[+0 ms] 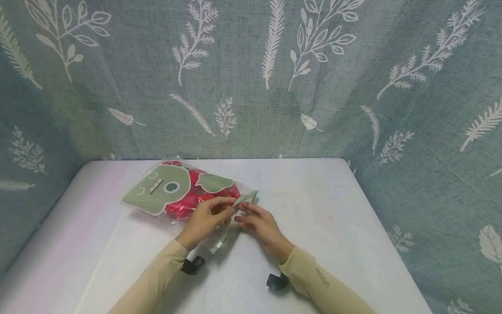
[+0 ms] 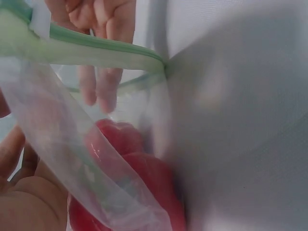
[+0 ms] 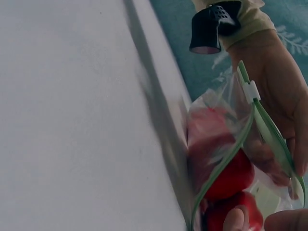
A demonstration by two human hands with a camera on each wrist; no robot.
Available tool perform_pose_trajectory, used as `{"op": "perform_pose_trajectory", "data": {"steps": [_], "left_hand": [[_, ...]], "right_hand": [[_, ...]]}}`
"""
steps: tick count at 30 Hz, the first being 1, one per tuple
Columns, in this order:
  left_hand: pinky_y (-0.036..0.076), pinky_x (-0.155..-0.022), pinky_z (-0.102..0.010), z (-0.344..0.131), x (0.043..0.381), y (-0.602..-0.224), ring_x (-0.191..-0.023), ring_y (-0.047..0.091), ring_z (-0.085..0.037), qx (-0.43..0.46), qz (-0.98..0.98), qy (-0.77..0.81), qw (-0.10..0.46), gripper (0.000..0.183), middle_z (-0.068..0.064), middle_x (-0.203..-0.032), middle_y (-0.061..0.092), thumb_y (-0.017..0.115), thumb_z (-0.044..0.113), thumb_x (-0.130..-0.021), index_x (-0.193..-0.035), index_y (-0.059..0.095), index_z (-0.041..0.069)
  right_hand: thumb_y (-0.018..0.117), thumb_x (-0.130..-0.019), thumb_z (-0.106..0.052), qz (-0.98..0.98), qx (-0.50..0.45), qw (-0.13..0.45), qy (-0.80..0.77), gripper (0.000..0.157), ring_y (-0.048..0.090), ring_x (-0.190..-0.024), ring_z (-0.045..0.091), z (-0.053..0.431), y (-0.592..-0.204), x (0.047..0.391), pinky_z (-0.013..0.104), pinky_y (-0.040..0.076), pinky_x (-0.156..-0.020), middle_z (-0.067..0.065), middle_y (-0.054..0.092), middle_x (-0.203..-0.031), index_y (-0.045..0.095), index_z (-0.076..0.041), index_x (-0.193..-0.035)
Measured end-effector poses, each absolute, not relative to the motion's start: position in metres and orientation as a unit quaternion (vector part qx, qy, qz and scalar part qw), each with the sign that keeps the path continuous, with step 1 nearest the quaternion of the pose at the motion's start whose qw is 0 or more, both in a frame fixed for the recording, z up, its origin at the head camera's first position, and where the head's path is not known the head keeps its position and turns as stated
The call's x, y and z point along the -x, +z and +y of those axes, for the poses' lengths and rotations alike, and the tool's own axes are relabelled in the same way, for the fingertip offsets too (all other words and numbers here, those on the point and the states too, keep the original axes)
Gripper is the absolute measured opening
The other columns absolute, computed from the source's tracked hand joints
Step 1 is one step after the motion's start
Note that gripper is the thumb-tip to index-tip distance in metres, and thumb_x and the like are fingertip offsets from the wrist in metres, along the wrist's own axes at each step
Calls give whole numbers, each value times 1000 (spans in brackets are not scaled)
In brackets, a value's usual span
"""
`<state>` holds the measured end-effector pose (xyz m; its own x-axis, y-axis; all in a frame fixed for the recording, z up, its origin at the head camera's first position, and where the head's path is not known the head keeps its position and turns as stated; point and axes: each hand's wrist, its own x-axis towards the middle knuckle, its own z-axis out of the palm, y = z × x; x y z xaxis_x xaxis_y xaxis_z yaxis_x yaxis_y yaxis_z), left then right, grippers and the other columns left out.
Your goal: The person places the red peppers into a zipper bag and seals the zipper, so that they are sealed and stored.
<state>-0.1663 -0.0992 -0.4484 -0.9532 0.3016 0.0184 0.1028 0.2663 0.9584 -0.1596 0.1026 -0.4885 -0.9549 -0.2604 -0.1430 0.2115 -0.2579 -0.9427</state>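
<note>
A clear zip bag (image 1: 213, 209) with a green cartoon print lies on the white table, its green-edged mouth standing open toward the right. Inside are several glossy red, lobed things (image 2: 149, 178) that look like bell peppers. My left hand (image 1: 209, 220) pinches the bag's rim between thumb and fingers. My right hand (image 1: 262, 224) is at the mouth, and its extended fingers (image 2: 107, 89) reach in past the near rim, just above the red things. A white slider (image 3: 250, 91) sits at one end of the green zip strip (image 3: 226, 161).
The white table (image 1: 321, 209) extends around the bag, its back edge close behind it. Grey-green leaf-patterned cloth (image 1: 251, 87) hangs at the back and sides. A black wrist-worn piece (image 1: 193, 265) shows under the left sleeve, and another black piece (image 1: 277, 281) under the right sleeve.
</note>
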Motion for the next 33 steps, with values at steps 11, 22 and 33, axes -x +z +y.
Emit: {"op": "perform_pose_trajectory", "data": {"steps": [11,22,33], "left_hand": [[58,-75,-29,-100,160,-449,-83,66,-23,-122,800,582,78,32,-4,-103,70,75,21,-94,-125,71,16],[59,-78,-28,-108,148,-444,-90,66,-24,-132,800,580,74,29,-5,-110,70,73,22,-95,-123,70,15],[56,-79,-27,-129,119,-445,-89,67,-16,-153,827,539,50,29,-3,-108,72,71,28,-97,-122,71,13]], "right_hand": [[52,-98,0,597,-13,110,-794,42,65,-114,32,119,-485,157,43,53,-99,27,50,-143,45,9,-139],[50,-102,-6,598,-22,79,-797,41,66,-112,30,129,-487,154,41,54,-97,30,49,-142,43,9,-139],[50,-103,-11,605,-23,82,-792,48,62,-119,34,138,-483,151,40,54,-97,27,47,-146,37,8,-145]]}}
